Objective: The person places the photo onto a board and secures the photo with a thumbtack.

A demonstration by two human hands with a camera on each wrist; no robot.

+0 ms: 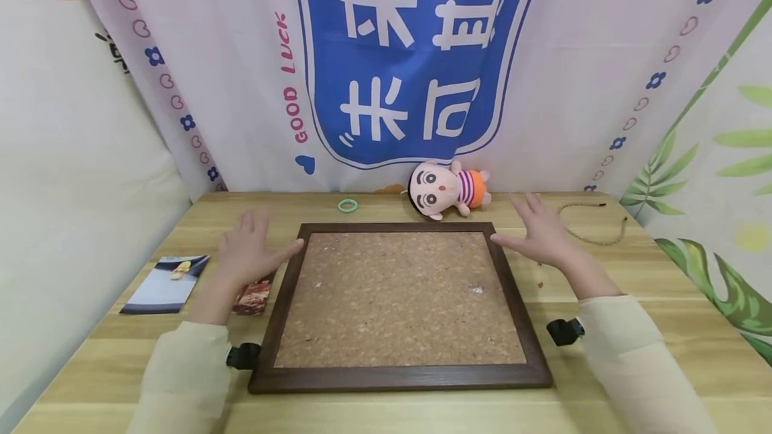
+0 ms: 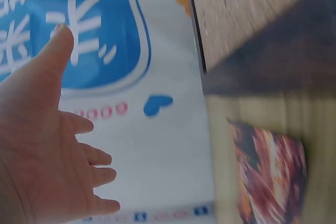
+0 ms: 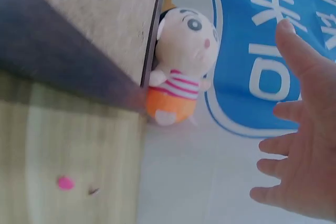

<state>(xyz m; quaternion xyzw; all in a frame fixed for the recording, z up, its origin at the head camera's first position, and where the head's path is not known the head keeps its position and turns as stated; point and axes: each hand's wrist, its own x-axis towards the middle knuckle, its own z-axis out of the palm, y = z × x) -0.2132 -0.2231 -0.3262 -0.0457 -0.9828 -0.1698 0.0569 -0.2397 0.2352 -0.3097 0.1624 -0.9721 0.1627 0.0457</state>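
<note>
A cork board [image 1: 398, 300] in a dark brown wooden frame lies in the middle of the table, with a few small pale worn spots on its surface. My left hand [image 1: 248, 250] hovers at the board's upper left side, fingers spread and thumb pointing toward the frame. On the opposite side my right hand [image 1: 537, 233] is held the same way, its thumb near the upper right corner. Both palms show with nothing in them in the wrist views. A reddish picture card [image 2: 270, 171] lies below my left hand, partly hidden by it in the head view.
Behind the board lies a plush doll [image 1: 449, 189] in a striped top, with a green ring [image 1: 347, 205] to its left. A blue-and-white card [image 1: 165, 284] is at far left, a thin braided cord [image 1: 594, 242] at right. Small pink bits [image 3: 65, 183] dot the table's right side.
</note>
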